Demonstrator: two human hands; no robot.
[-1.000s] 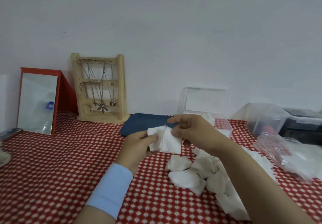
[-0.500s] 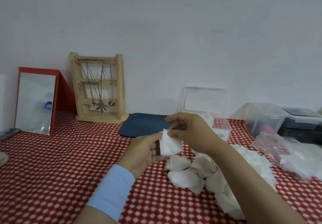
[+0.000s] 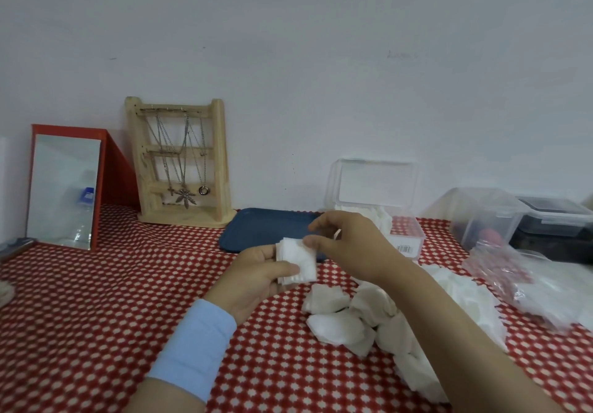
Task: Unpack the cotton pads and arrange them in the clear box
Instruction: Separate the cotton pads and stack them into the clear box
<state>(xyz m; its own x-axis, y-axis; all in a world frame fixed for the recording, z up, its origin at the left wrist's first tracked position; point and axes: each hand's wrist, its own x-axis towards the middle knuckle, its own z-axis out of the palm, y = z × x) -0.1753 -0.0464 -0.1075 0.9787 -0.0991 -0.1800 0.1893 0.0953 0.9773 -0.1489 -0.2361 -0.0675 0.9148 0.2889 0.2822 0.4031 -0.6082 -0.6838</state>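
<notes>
Task partly done. Left hand [image 3: 256, 271] holds a small squared stack of cotton pads [image 3: 296, 265]; right hand [image 3: 349, 245] pinches its top edge. The clear box [image 3: 405, 236], at 1 o'clock, already contains some pads; a loose heap [image 3: 353, 319] at 5 o'clock is not yet boxed.

Left hand [image 3: 256, 271], light-blue cuff [image 3: 192, 348] at wrist, grips small stack of square white cotton pads [image 3: 296, 260], thumb across front. Right hand [image 3: 349, 249], forearm bare, pinches stack's upper edge, fingers curled.
</notes>
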